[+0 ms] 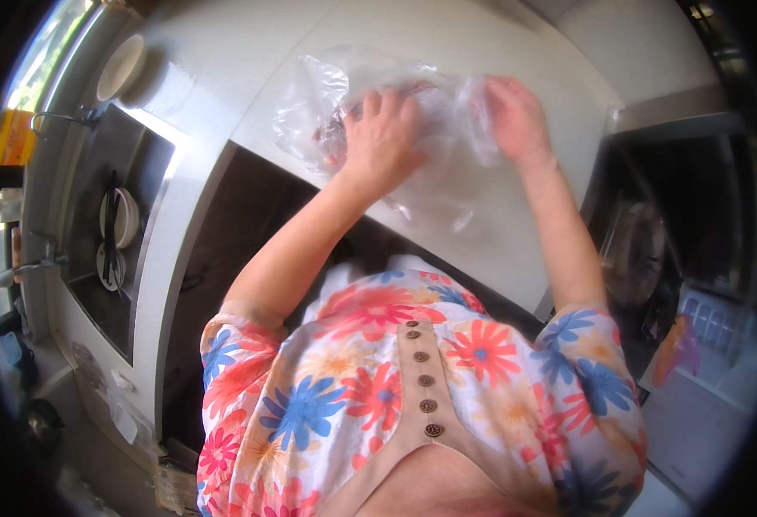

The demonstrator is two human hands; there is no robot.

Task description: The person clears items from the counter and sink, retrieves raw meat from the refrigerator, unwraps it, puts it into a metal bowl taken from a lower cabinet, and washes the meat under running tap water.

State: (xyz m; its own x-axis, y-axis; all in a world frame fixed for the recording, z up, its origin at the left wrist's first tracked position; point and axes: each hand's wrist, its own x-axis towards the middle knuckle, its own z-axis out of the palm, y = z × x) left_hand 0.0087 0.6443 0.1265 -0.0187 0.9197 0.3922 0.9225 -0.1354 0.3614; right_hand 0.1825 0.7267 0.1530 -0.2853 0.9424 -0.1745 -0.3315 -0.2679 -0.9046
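A clear plastic bag (317,81) lies on the white countertop (495,232) in front of me, with dark reddish contents partly showing through it. My left hand (383,132) rests over the bag's filled part, palm down and fingers spread, hiding much of what is inside. At the bag's right end, my right hand (517,116) pinches a gathered fold of the plastic (480,123) between thumb and fingers. What the contents are cannot be made out through the wrinkled film.
To the left, a sink (84,187) holds a bowl (120,216), a small dish (111,266) and dark chopsticks (111,220). A pale round bowl (121,68) stands behind the faucet (62,119). On the right is a dark stove area with a round pan-like object (633,252).
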